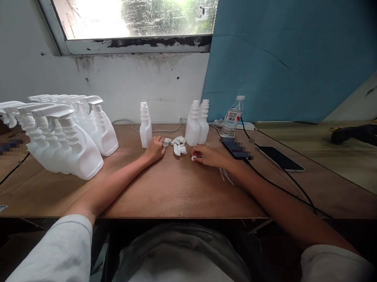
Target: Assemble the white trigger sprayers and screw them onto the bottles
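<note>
White plastic everywhere: your right hand [206, 155] has thumb and fingers pinched nearly closed on a small white ring [194, 158], low over the table [172, 191], right of the loose sprayer heads [180, 150]. Your left hand [156, 149] is half-curled beside the single headless bottle [146, 130]; can't tell whether it grips the white piece [166, 142] at its fingertips. Best guess for doing this well: pinch the ring lightly by its edge, keep its opening in view, brace your left so nothing rolls. Counts: one ring, at least two loose heads (overlapping), three headless bottles, one water bottle [231, 118], two phones [280, 158]; fitted spray bottles [85, 154] overlap, uncountable.
</note>
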Tool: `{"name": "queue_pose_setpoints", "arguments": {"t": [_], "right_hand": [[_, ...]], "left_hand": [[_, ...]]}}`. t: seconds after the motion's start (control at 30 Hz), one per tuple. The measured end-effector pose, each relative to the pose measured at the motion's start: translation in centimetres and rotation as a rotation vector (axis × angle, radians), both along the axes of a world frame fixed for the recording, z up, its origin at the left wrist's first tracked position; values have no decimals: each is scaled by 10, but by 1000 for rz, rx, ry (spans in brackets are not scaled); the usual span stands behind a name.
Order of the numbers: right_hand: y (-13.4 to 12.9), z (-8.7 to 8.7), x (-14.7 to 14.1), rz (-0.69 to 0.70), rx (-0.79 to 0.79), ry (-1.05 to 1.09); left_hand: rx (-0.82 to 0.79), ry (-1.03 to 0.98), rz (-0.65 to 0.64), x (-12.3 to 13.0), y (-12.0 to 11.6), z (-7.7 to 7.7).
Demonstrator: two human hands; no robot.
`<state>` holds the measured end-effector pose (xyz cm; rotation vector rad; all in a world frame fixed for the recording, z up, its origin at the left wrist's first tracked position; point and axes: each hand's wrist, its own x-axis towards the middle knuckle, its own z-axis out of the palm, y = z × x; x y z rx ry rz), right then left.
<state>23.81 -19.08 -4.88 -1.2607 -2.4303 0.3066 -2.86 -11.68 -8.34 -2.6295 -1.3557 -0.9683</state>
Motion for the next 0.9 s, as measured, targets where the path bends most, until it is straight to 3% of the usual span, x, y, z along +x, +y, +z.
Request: {"name": "queue_pose_setpoints", "arguments": {"t": [0.53,0.77,0.9], "right_hand": [[-5,-4,-6,9,19,28],[-14,3,-14,-61,108,167],[-25,9,-27,-20,291,350]], "left_hand": [[-72,91,-26,0,-1,5],[-73,4,-114,-16,-42,14],[-184,-54,-338,-20,-73,16]]}}
